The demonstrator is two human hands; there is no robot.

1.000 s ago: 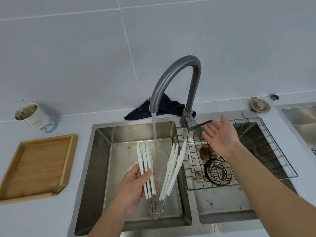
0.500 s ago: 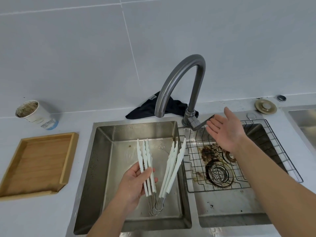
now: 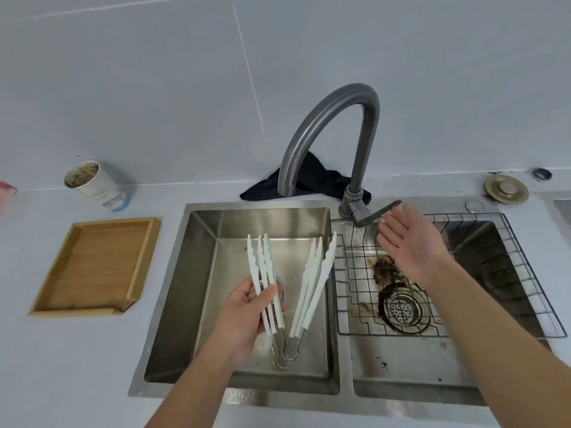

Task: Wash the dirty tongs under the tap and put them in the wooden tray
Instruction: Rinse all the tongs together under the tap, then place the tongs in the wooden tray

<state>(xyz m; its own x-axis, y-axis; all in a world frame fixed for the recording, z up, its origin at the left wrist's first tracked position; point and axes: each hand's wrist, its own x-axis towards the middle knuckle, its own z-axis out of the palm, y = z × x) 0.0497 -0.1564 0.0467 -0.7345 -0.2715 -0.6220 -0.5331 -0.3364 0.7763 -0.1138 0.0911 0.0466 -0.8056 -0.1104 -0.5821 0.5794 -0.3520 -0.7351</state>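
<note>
- the water has stopped running from the tap (image 3: pixel 332 131) since a second ago.
- the left hand (image 3: pixel 247 316) is pinching one side of the white tongs (image 3: pixel 290 285) over the left sink (image 3: pixel 173 291) (tips spread apart).
- the right hand (image 3: pixel 411 245) is hanging flat beside the tap lever (image 3: pixel 381 211), fingers straight.
- the wooden tray (image 3: pixel 145 257) is sitting left of the sink.

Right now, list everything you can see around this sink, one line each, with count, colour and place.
tongs: several, white with metal loops, over left basin
wooden tray: one, tan, counter left of sink
tap: one, grey, behind basins, no water running
left basin: one, steel
right basin: one, steel, brown stains around drain
wire rack: one, dark, in right basin
paper cup: one, white, soiled, behind tray
cloth: one, black, behind tap
sink plug: one, brass-coloured, counter far right
left hand: holds tongs
right hand: open, beside tap lever
</note>
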